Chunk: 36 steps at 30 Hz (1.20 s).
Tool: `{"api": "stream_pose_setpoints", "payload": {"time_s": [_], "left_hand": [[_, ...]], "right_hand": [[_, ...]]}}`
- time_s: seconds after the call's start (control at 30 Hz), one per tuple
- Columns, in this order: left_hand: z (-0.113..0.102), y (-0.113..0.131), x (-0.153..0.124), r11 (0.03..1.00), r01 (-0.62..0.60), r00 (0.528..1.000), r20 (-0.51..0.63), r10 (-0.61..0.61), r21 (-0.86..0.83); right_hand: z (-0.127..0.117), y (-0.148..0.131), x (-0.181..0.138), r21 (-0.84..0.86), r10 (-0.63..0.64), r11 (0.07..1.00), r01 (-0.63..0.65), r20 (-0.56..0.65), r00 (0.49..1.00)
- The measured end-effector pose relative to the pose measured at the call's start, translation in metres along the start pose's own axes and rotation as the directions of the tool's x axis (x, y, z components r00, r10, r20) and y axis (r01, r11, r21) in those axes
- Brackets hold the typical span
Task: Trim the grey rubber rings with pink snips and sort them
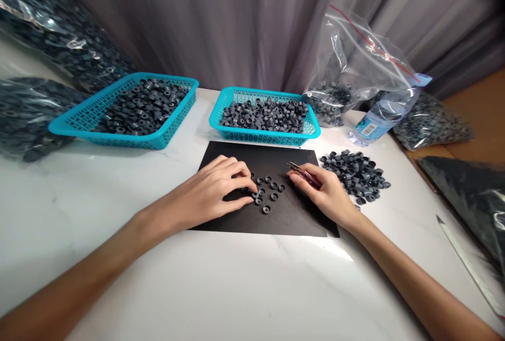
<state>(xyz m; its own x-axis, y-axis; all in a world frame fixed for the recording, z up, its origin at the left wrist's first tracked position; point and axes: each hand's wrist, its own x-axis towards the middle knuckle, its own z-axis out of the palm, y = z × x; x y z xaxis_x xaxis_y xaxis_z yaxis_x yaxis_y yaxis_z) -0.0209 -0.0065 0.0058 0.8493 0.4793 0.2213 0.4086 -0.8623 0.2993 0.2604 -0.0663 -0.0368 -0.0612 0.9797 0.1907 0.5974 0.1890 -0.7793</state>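
My left hand (pixel 226 186) reaches over the black mat (pixel 236 222) with its fingers bent. Between its thumb and fingertips is a small grey ring-shaped cap (pixel 255 194), tilted. Several more caps (pixel 273 186) lie loose on the mat, mostly hollow side up; some are partly hidden under my left fingers. My right hand (pixel 323 188) is closed round slim tweezers (pixel 303 173) with reddish sides, at the mat's right part. The metal tips of the tweezers point up and left, apart from the caps.
A heap of grey caps (pixel 355 172) lies right of the mat. Two blue baskets (pixel 223 114) of caps stand behind. Filled plastic bags (pixel 331 99) sit at both sides. A water bottle (pixel 373 125) leans at the right, and a white strip (pixel 467 264) lies near the right edge.
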Motion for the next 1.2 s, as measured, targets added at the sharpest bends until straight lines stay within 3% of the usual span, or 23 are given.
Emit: {"api": "stream_pose_setpoints", "payload": {"time_s": [1.2], "left_hand": [[0.0005, 0.0077, -0.0019, 0.991, -0.137, 0.991, 0.011, 0.137, -0.011]], "right_hand": [[-0.0005, 0.001, -0.0006, -0.003, 0.008, 1.0, -0.008, 0.01, 1.0]]}}
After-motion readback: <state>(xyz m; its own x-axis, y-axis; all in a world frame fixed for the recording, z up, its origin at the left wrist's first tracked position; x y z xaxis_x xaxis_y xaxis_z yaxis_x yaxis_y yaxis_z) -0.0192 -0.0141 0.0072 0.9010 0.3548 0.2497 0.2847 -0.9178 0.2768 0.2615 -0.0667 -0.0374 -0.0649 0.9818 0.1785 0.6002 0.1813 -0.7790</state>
